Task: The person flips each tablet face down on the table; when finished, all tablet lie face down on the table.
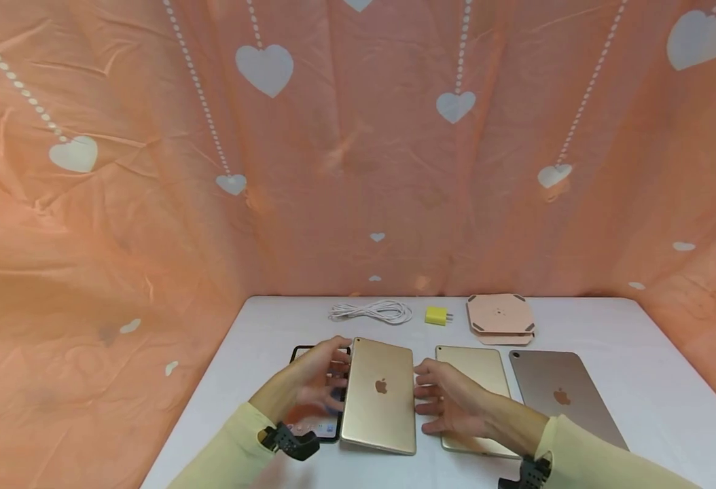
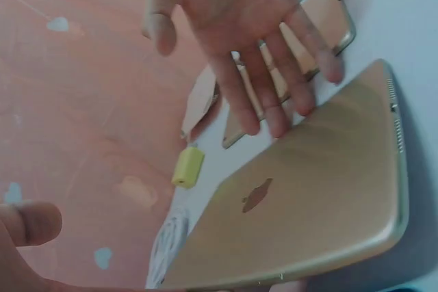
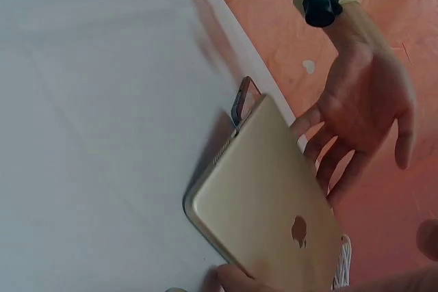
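Note:
A gold tablet [image 1: 378, 397] stands tilted between my two hands, its back with the apple logo facing up and its left side raised. My left hand [image 1: 316, 380] is at its left edge, fingers spread, over a tablet with a lit screen [image 1: 314, 429]. At the right edge, my right hand [image 1: 450, 401] holds its fingers nearly straight, fingertips right at the rim. In the left wrist view the right palm [image 2: 239, 11] shows flat and open. The left hand's fingers [image 3: 335, 162] go partly behind the gold tablet in the right wrist view.
A second gold tablet [image 1: 471, 367] lies under my right forearm, with a grey tablet [image 1: 556, 380] beside it. Along the back are a coiled white cable [image 1: 373, 312], a yellow charger plug [image 1: 436, 316] and a folded pink stand [image 1: 500, 316]. A pink heart-patterned curtain [image 1: 358, 170] hangs behind.

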### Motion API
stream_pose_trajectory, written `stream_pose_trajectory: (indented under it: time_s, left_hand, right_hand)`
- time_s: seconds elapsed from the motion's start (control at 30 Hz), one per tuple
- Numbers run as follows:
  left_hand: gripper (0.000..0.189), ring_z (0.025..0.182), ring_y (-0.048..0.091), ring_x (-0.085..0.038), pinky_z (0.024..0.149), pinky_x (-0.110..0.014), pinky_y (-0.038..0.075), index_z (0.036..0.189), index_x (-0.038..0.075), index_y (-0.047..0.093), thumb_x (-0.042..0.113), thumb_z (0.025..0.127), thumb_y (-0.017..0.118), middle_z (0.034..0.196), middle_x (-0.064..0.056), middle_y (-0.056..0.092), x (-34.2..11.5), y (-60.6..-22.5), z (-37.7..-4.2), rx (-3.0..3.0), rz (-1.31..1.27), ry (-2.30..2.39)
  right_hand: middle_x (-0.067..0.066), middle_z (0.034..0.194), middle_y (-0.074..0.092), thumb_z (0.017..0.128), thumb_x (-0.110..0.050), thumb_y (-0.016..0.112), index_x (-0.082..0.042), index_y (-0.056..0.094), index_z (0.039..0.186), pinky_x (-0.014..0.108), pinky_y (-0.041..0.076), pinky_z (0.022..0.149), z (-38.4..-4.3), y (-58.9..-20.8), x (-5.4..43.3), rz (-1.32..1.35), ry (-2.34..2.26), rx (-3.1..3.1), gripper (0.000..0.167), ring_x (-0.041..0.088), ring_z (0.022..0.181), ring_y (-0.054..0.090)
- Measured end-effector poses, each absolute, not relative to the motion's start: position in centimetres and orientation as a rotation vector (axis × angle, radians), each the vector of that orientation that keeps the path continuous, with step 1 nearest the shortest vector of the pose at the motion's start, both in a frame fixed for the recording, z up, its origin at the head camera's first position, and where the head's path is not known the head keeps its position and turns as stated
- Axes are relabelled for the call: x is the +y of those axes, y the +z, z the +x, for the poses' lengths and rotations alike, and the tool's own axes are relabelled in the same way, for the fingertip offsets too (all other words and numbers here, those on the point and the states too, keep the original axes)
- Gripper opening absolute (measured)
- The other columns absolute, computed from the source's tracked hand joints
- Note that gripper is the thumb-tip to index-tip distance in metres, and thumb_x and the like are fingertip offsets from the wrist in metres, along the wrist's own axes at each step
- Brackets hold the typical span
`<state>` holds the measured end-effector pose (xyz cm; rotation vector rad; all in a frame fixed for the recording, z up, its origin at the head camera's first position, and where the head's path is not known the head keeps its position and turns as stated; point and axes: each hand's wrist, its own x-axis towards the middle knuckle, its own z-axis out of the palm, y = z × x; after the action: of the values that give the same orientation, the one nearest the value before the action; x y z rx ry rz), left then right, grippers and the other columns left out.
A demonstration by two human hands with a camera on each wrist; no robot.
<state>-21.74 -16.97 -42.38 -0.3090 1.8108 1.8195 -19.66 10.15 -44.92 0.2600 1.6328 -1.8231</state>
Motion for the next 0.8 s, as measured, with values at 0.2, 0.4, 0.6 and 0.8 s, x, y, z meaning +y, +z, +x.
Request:
stream_pose_trajectory:
  time_s: [0.2,0.4,0.6,0.8]
  left_hand:
    - [0.072,0.113,0.048,-0.036,0.102,-0.083,0.050,0.145,-0.010,0.045,0.050,0.106,0.055,0.124,-0.019,0.049,-16.0,-43.2,-22.1,1.802,-0.339,1.819]
    - [0.075,0.123,0.047,-0.044,0.102,-0.090,0.043,0.147,-0.013,0.043,0.048,0.106,0.054,0.132,-0.025,0.046,-15.1,-43.6,-22.5,1.783,-0.374,1.804]
    - [0.073,0.122,0.050,-0.046,0.099,-0.090,0.046,0.146,-0.013,0.045,0.048,0.107,0.053,0.134,-0.028,0.047,-14.9,-43.7,-22.8,1.789,-0.379,1.801]
    - [0.077,0.127,0.048,-0.049,0.100,-0.086,0.049,0.148,-0.016,0.043,0.048,0.107,0.055,0.141,-0.032,0.046,-15.4,-43.8,-22.7,1.794,-0.335,1.796]
  right_hand:
    - [0.032,0.152,0.037,0.101,-0.036,0.056,0.008,0.035,0.151,0.080,0.048,0.107,-19.0,-44.8,10.3,0.285,-1.909,1.664,0.069,0.055,0.139,0.042]
    - [0.033,0.155,0.036,0.102,-0.034,0.055,0.003,0.035,0.150,0.087,0.045,0.104,-18.8,-44.9,10.9,0.292,-1.958,1.653,0.064,0.058,0.142,0.038]
    - [0.033,0.160,0.034,0.104,-0.035,0.052,0.000,0.034,0.151,0.085,0.049,0.101,-18.7,-44.9,11.2,0.274,-1.945,1.663,0.061,0.057,0.144,0.038]
    - [0.034,0.161,0.034,0.106,-0.035,0.051,0.001,0.034,0.155,0.082,0.052,0.100,-18.7,-44.9,11.2,0.277,-1.936,1.683,0.063,0.058,0.143,0.039]
